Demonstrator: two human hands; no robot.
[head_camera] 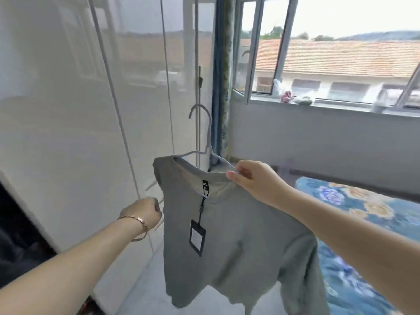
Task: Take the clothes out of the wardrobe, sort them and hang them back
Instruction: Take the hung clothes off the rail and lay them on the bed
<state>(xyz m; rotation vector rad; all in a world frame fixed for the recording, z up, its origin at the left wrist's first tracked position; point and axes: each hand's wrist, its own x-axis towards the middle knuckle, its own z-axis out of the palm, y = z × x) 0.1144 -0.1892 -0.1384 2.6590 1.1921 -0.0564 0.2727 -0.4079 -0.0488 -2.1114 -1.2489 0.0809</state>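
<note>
1. The grey sweatshirt hung in the air between the two hands, in front of the glossy white wardrobe and just left of the bed. Its fabric looked soft and matte, with a ribbed round collar.
2. The thin white hanger was partly inside the collar. Its curved hook stood upright above the neck, and its right arm came out of the collar toward the right hand.
3. The right hand was closed in a pinch: thumb and fingers gripped the collar edge together with the right arm of the hanger.
4. The left hand was closed into a fist at the left shoulder of the sweatshirt. It seemed to hold the fabric or the left end of the hanger there, but I cannot tell which. A thin metal bracelet circled this wrist.
5. A black rectangular price tag hung on a dark cord from the label inside the neck and lay flat on the chest.
6. The wardrobe doors were smooth and mirror-like. The bed cover was blue with a flower pattern. Behind it, the window stood open.
</note>
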